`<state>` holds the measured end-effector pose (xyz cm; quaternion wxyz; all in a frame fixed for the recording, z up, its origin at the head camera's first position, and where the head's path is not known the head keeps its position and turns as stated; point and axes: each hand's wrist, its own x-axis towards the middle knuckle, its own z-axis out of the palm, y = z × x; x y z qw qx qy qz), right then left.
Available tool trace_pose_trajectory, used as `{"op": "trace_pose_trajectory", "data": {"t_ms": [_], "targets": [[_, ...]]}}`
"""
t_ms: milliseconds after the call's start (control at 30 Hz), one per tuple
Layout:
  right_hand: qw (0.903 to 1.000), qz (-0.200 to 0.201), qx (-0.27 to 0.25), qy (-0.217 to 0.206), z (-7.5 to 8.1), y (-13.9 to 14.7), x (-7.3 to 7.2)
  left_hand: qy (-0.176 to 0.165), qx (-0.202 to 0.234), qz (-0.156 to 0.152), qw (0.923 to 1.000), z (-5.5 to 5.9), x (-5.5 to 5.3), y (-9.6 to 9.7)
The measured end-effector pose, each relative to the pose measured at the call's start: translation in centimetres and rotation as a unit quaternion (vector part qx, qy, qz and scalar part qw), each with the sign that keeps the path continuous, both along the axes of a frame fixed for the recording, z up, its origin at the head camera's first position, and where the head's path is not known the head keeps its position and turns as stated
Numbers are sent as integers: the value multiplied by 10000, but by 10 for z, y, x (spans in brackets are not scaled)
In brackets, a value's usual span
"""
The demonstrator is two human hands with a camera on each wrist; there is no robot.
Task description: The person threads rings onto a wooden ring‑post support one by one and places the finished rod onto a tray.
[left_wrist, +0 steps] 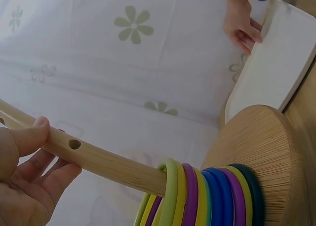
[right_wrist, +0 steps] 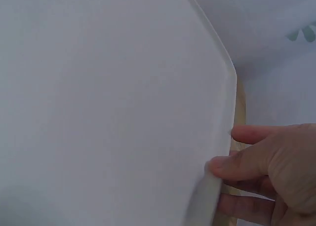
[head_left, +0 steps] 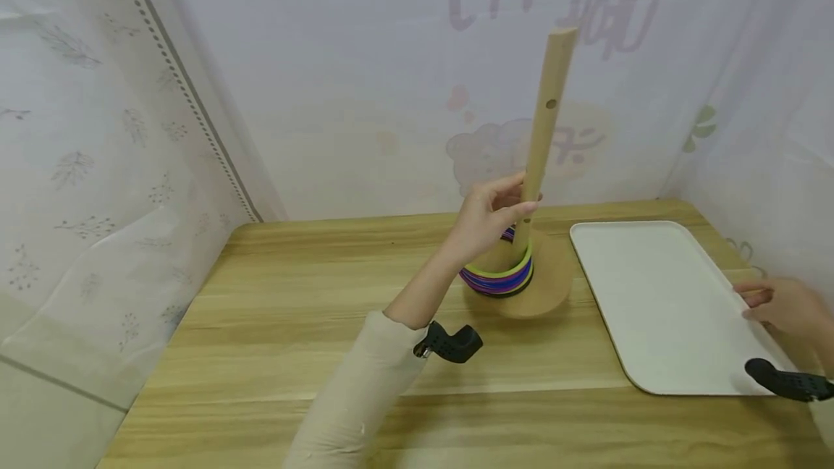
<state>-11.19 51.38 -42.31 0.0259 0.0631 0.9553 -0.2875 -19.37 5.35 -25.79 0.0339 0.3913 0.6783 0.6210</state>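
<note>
My left hand [head_left: 485,217] holds a pale wooden post [head_left: 546,121] with round holes, thumb on one side and fingers on the other. The post rises from a round wooden base [head_left: 554,281] and leans slightly right in the head view. Around its foot lies a stack of colored rings [head_left: 498,284]; green, yellow, purple, blue and dark ones show in the left wrist view. At the right, my right hand [head_left: 791,310] pinches the raised rim of a white rectangular tray [head_left: 664,310]. The right wrist view has the thumb over the rim [right_wrist: 232,102], other fingers outside it.
The wood-grain table [head_left: 313,295] carries the stand and, close to its right, the tray. White printed cloth [head_left: 339,93] hangs behind the table's back edge and along both sides. A black wrist mount [head_left: 449,344] sits on each wrist.
</note>
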Motion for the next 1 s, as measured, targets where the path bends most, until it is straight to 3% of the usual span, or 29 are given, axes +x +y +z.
{"op": "trace_pose_trajectory", "data": {"t_ms": [100,400,600,1000], "targets": [[9994,302,-71,-117,5,-16,-4,-7,-26,48,10000,7,8,-5],[9925,768,-632,-716,19,-76,-20,1,-26,113,9999,-2,3,-7],[9903,955,-864,-518,17,-119,-24,-201,-64,284,9994,-24,-13,-3],[9901,1027,-950,-139,11,-183,-25,-142,-90,410,9990,-42,-14,-5]]}}
